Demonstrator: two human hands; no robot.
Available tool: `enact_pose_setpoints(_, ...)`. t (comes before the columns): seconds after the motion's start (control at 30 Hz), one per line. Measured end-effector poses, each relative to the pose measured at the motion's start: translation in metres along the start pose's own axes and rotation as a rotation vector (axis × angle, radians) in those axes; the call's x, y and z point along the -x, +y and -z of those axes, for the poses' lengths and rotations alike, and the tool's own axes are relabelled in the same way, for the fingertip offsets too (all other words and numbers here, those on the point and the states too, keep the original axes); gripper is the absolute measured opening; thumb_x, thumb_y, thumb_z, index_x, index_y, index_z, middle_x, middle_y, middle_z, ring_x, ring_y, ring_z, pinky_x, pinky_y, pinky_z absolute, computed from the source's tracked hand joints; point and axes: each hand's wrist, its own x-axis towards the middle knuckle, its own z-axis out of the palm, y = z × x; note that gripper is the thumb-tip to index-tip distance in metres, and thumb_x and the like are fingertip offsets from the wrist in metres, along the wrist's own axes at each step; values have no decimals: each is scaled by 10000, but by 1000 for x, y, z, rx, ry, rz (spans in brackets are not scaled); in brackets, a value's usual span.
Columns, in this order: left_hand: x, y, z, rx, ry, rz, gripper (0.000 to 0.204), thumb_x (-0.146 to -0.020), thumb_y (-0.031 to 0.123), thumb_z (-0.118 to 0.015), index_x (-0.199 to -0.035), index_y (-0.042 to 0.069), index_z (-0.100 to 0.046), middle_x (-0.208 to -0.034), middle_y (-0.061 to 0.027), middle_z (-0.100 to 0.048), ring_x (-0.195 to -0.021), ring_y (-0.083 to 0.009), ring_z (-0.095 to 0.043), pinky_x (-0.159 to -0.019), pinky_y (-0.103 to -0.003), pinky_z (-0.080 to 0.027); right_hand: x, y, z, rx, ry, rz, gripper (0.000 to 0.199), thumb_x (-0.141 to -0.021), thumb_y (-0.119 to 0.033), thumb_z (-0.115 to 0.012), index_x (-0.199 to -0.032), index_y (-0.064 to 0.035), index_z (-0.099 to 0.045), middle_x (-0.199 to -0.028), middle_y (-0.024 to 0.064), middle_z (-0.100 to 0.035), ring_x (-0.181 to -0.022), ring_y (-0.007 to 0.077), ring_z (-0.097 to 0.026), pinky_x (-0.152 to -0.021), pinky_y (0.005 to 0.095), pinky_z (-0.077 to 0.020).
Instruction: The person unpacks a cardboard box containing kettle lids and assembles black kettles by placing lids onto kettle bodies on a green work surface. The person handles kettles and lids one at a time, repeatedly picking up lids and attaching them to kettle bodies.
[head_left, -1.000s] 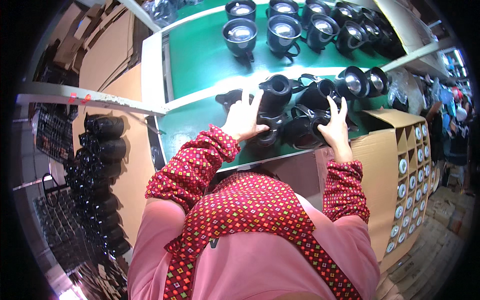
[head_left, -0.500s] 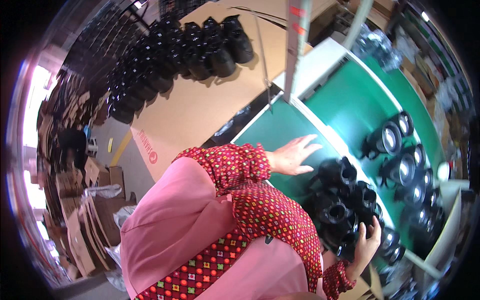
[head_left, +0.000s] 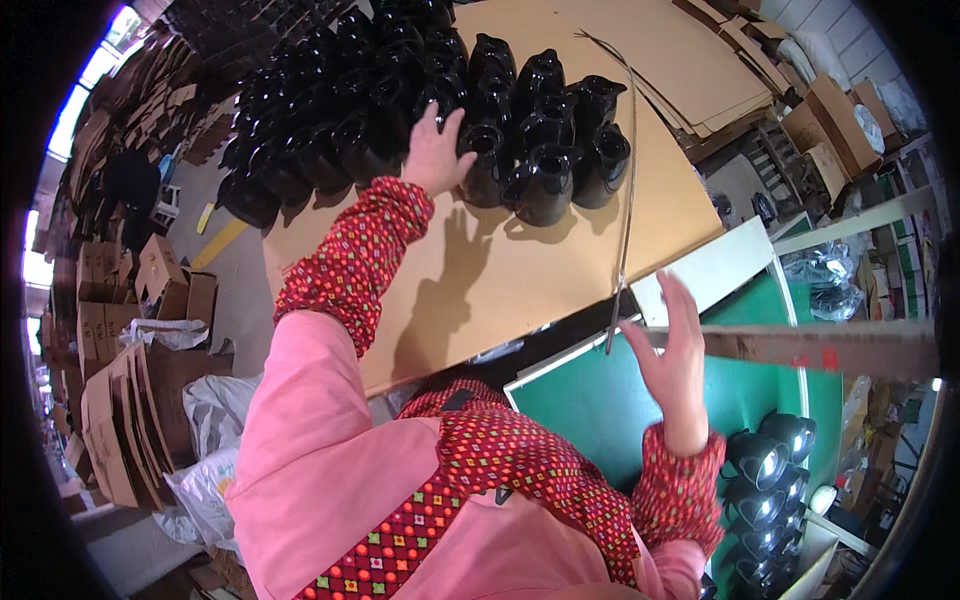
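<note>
My left hand (head_left: 437, 158) reaches over the cardboard-topped surface, at the near side of the rows of glossy black pitchers. Its fingers are spread and hold nothing; whether the fingertips touch a pitcher I cannot tell. Just right of it stands a black pitcher (head_left: 484, 165), and another pitcher (head_left: 547, 187) with a pointed spout stands nearer the front. My right hand (head_left: 675, 355), slightly blurred, is raised over the near corner of the green belt (head_left: 590, 400), thumb and fingers apart with nothing between them.
More black pitchers (head_left: 765, 460) sit on the green belt at the lower right. A post (head_left: 830, 345) crosses above the belt. A thin dark strap (head_left: 630, 200) hangs over the cardboard (head_left: 560, 265). Folded cartons (head_left: 125, 420) and plastic bags lean at the left.
My view has turned toward the cardboard surface. My left hand has moved from the green belt to the standing pitchers; my right hand has left the pitchers on the belt and risen.
</note>
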Motion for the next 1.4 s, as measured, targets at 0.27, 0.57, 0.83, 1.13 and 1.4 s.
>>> enact_pose_setpoints(0.27, -101, -66, -6, 82, -610, 74, 1183, -767, 469, -880, -1698, 242, -187, -1709, -371, -10, -1201, -509, -661, -1076, -465, -543, -272, 25, -154, 551, -235, -60, 1138, -758, -516, -892, -1677, -302, -256, -1676, 306, -266, -1348, 523, -541, -1157, 555, -429)
enact_pose_setpoints(0.57, -150, -17, -15, -12, -886, 146, 1495, -639, 293, -1019, -1707, 170, 20, -1639, -483, 41, -1182, -527, -667, -1041, -448, -572, -332, 24, -192, 518, -459, -138, 1282, -659, -284, -989, -1671, -365, -206, -1702, 331, -164, -1166, 506, -680, -985, 488, -599)
enact_pose_setpoints(0.83, -177, -10, -38, 1, -971, 164, 1021, -617, 277, -1008, -1411, -19, -437, -1422, -376, -529, -1242, -464, -643, -1032, -459, -575, -335, 39, -208, 536, -405, -236, 763, -743, -94, -851, -1431, -185, -536, -1391, 267, -531, -1052, 488, -699, -931, 511, -602)
enact_pose_setpoints(1.13, -117, -20, -58, -175, -564, 52, 520, -833, 202, -776, -1320, 124, -611, -1234, -252, -634, -1085, -405, -719, -905, -473, -611, -226, -10, -177, 322, -200, -280, 708, -738, -92, -845, -1378, -149, -548, -1560, 330, -370, -1184, 502, -640, -979, 515, -582)
enact_pose_setpoints(1.4, -6, -1, 127, -32, -612, -163, 751, -774, 179, -851, -1434, 143, -493, -1300, -299, -577, -1103, -517, -664, -941, -528, -578, -39, -84, -101, 23, -150, -187, 710, -692, -49, -795, -1358, -133, -563, -1493, 349, -411, -1085, 521, -658, -938, 538, -577)
